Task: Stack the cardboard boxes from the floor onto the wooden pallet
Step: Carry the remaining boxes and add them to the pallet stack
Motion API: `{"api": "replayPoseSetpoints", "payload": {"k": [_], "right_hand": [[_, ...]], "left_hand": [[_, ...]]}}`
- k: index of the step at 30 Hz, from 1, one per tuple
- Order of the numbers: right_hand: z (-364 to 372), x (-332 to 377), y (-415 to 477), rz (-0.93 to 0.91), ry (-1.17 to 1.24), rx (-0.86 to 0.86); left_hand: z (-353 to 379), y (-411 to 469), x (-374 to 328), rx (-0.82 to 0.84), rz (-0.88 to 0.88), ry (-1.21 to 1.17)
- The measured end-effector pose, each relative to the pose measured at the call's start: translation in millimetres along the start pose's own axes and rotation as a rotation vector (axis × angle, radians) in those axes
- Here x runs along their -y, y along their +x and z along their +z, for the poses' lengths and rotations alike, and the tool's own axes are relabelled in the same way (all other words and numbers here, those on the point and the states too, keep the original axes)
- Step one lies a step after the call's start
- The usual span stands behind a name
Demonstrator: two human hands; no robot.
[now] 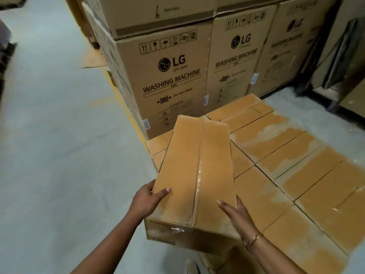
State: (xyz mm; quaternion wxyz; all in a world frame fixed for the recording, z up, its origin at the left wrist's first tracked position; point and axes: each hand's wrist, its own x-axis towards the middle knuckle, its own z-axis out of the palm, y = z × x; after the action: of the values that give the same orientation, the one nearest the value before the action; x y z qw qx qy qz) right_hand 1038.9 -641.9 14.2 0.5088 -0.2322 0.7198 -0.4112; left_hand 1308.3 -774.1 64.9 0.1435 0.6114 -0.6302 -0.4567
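Your left hand [146, 198] and right hand [236, 211] clasp the long taped cardboard box [195, 165] by its near corners, thumbs on top; stiff, probably weighty, so support underneath.

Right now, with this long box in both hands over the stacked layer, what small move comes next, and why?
Probably turn the taped cardboard box slightly so that it squares with the seams of the box layer, then set it down. The left hand and right hand grip its near end, and it lies skewed across the boxes beneath.
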Motion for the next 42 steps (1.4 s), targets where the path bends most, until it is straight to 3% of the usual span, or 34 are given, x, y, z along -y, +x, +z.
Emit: {"api": "replayPoseSetpoints", "payload": {"k": [20, 27, 36, 42], "right_hand": [[137, 101, 188, 0.130, 0.222, -0.416], [177, 128, 214, 0.165, 0.300, -0.533], [222, 152, 250, 0.213, 0.353, -0.562], [245, 176, 312, 0.244, 0.263, -0.668]], "left_hand": [[-93, 349, -57, 0.490, 0.076, 0.157], [-112, 416, -65, 0.542, 0.159, 0.265], [-121, 493, -45, 0.601, 0.236, 0.268], [-121, 558, -67, 0.657, 0.244, 0.299]]}}
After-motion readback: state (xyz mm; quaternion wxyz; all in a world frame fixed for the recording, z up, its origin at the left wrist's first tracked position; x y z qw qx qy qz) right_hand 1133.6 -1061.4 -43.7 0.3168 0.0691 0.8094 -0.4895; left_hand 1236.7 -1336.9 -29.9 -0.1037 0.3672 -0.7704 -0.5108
